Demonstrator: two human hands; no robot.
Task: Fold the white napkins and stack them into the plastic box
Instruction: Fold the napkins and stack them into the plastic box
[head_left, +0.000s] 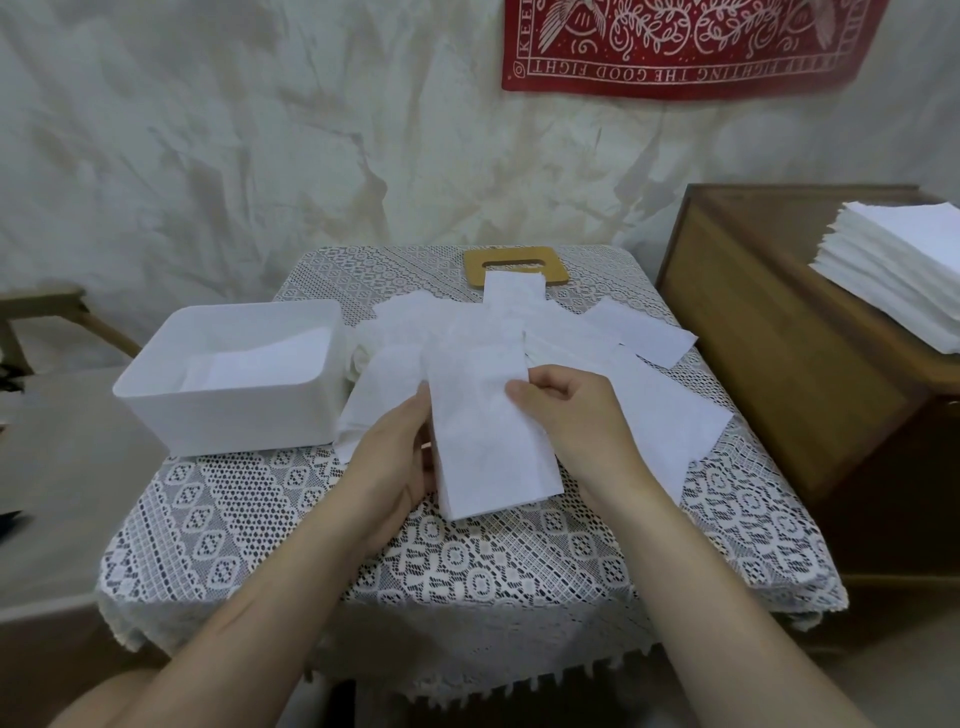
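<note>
Napkin (488, 441), folded into a long strip, lay at centre frame over other napkins (649, 410), its long axis running away from the person. Left hand (389, 457) gripped its left edge and right hand (576, 415) pinched its right edge. Plastic box (171, 410) sat at left, nearer the left hand.

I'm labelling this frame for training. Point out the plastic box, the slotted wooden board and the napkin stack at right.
plastic box (234, 415): head view, near outer wall.
slotted wooden board (472, 270): head view, bare left end.
napkin stack (909, 244): head view, top sheet.
</note>
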